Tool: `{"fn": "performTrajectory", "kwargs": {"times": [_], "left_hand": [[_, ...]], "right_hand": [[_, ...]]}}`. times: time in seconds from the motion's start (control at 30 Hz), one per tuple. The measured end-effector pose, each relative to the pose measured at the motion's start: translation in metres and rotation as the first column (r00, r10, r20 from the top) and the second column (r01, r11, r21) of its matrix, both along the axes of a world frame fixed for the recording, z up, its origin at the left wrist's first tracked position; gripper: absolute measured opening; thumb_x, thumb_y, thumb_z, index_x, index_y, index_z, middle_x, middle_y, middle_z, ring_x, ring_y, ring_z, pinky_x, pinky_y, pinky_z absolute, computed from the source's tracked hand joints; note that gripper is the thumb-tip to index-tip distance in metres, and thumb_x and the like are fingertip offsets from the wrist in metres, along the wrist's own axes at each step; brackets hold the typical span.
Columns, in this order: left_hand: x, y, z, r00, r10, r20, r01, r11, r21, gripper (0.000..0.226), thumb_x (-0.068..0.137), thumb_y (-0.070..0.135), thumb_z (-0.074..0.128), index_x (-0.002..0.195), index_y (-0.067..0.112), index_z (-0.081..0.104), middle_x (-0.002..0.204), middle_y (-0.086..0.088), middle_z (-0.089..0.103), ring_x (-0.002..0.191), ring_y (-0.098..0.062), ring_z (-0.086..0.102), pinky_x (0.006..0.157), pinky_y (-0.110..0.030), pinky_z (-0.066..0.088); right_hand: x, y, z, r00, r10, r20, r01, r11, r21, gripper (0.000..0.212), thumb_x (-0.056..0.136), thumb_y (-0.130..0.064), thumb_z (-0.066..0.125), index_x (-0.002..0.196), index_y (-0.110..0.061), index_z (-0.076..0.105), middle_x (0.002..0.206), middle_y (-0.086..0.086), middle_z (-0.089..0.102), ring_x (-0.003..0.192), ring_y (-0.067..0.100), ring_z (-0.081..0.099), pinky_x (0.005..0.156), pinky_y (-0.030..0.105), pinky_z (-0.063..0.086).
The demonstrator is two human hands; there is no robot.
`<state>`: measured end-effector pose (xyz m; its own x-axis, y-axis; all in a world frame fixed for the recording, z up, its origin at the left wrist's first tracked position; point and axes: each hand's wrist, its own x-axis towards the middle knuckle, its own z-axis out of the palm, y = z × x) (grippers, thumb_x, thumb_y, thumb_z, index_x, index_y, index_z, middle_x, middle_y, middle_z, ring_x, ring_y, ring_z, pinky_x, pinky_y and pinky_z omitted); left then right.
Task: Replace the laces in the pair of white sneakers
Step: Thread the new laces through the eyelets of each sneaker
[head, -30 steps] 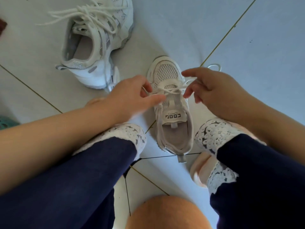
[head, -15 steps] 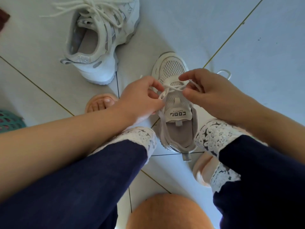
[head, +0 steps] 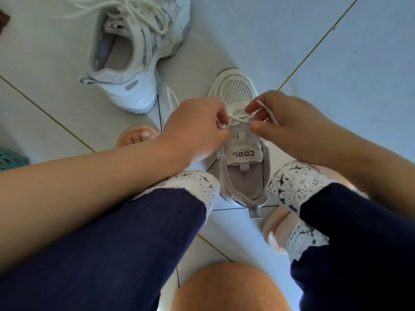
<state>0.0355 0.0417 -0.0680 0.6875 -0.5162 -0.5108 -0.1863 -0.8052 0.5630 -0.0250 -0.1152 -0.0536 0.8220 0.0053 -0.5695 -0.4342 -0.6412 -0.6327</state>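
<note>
where the picture stops on the left, a bit of a teal thing [head: 10,158] peeks in on the tile floor [head: 40,63]. up top, the big sneaker [head: 134,70] has its toe cut off by the top edge. its thick white laces [head: 134,16] lie loose and messy over the tongue. a strip of open floor sits between its heel and the left hand [head: 195,129]. just below that hand, toes in a pink sandal [head: 139,138] stick out.

the left hand curls its fingers and pinches one end of the thin lace [head: 240,119]. the small sneaker [head: 243,158] stands flat on the floor between the person's legs, with its toe pointing away. it is white mesh with a grey rim, and its tongue has a black logo. the thin lace crosses over the mesh near the toe end. the right hand [head: 289,129] pinches the other end between thumb and finger, and the tip pokes up.

dark blue trouser legs [head: 112,243] with white frilly cuffs [head: 197,185] sit close on both sides of the small sneaker, so it is tight there. on the right, wide open floor runs to the edge.
</note>
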Motion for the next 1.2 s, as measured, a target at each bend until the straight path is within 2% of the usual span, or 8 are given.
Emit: {"fn": "performTrajectory", "kwargs": {"times": [0.13, 0.27, 0.37, 0.6, 0.7, 0.83, 1.0, 1.2], "left_hand": [[-0.003, 0.004, -0.005, 0.992, 0.094, -0.083, -0.096, 0.995, -0.021, 0.009, 0.082, 0.019, 0.062, 0.08, 0.026, 0.056, 0.069, 0.011, 0.053, 0.066, -0.01, 0.05, 0.056, -0.023, 0.039], [-0.004, 0.007, -0.008, 0.957, 0.227, -0.182, -0.237, 0.971, -0.033, 0.018, 0.081, 0.016, 0.065, 0.071, 0.029, 0.056, 0.066, 0.011, 0.055, 0.06, -0.004, 0.049, 0.055, -0.014, 0.038], [-0.003, 0.008, -0.01, 0.921, 0.299, -0.249, -0.318, 0.948, -0.037, 0.021, 0.078, 0.013, 0.068, 0.067, 0.027, 0.057, 0.065, 0.007, 0.058, 0.066, -0.013, 0.054, 0.067, -0.026, 0.045], [-0.003, 0.01, -0.01, 0.917, 0.297, -0.267, -0.317, 0.948, -0.032, 0.013, 0.078, 0.017, 0.066, 0.069, 0.025, 0.06, 0.066, 0.004, 0.062, 0.065, -0.013, 0.055, 0.07, -0.029, 0.047], [0.0, 0.012, -0.012, 0.894, 0.305, -0.328, -0.327, 0.945, -0.014, 0.013, 0.079, 0.015, 0.065, 0.071, 0.025, 0.062, 0.065, 0.003, 0.06, 0.061, -0.012, 0.053, 0.064, -0.026, 0.047], [0.0, 0.014, -0.011, 0.743, 0.393, -0.542, -0.471, 0.882, -0.006, 0.011, 0.082, 0.004, 0.062, 0.077, 0.014, 0.063, 0.062, -0.002, 0.056, 0.054, -0.01, 0.047, 0.05, -0.017, 0.041], [-0.007, 0.012, -0.009, 0.977, 0.175, -0.125, -0.19, 0.974, -0.126, 0.016, 0.081, 0.013, 0.063, 0.08, 0.025, 0.053, 0.074, 0.011, 0.05, 0.064, -0.001, 0.043, 0.059, -0.008, 0.033], [-0.007, 0.007, -0.008, 0.999, 0.031, 0.02, -0.029, 0.995, -0.092, 0.018, 0.08, 0.01, 0.06, 0.077, 0.028, 0.056, 0.08, 0.016, 0.035, 0.068, 0.003, 0.04, 0.064, 0.002, 0.027]], "right_hand": [[0.0, 0.002, 0.002, 0.999, 0.044, -0.013, -0.043, 0.998, 0.048, 0.032, 0.093, -0.012, 0.048, 0.121, -0.023, 0.06, 0.078, -0.026, 0.047, 0.066, -0.012, 0.047, 0.065, -0.002, 0.03], [-0.004, 0.004, -0.003, 0.996, 0.054, 0.076, -0.047, 0.995, -0.091, 0.023, 0.087, -0.014, 0.059, 0.103, -0.027, 0.071, 0.075, -0.021, 0.053, 0.072, -0.001, 0.047, 0.072, 0.004, 0.032], [-0.007, 0.001, -0.005, 0.994, 0.023, 0.107, -0.007, 0.989, -0.145, 0.014, 0.083, -0.02, 0.064, 0.093, -0.027, 0.071, 0.065, -0.026, 0.05, 0.065, -0.001, 0.049, 0.066, -0.004, 0.029], [-0.012, 0.005, -0.002, 0.966, 0.226, 0.128, -0.193, 0.954, -0.23, 0.014, 0.084, -0.025, 0.056, 0.093, -0.027, 0.067, 0.096, -0.008, 0.056, 0.089, 0.02, 0.058, 0.076, 0.039, 0.048], [-0.011, 0.003, -0.003, 0.972, 0.204, 0.113, -0.166, 0.947, -0.275, 0.014, 0.084, -0.029, 0.054, 0.091, -0.026, 0.066, 0.095, -0.01, 0.049, 0.089, 0.021, 0.057, 0.073, 0.038, 0.048], [-0.011, 0.001, -0.006, 0.981, 0.161, 0.106, -0.119, 0.94, -0.32, 0.014, 0.082, -0.03, 0.055, 0.089, -0.026, 0.067, 0.093, -0.009, 0.047, 0.085, 0.021, 0.057, 0.07, 0.035, 0.046], [-0.013, -0.004, -0.01, 0.987, 0.077, 0.141, -0.03, 0.95, -0.31, 0.008, 0.081, -0.026, 0.062, 0.086, -0.025, 0.068, 0.09, -0.007, 0.048, 0.08, 0.014, 0.052, 0.071, 0.028, 0.038], [-0.011, 0.002, -0.018, 0.986, 0.111, 0.121, -0.06, 0.929, -0.364, 0.013, 0.081, -0.022, 0.062, 0.09, -0.02, 0.072, 0.088, -0.006, 0.044, 0.087, 0.023, 0.057, 0.073, 0.036, 0.048]]}}
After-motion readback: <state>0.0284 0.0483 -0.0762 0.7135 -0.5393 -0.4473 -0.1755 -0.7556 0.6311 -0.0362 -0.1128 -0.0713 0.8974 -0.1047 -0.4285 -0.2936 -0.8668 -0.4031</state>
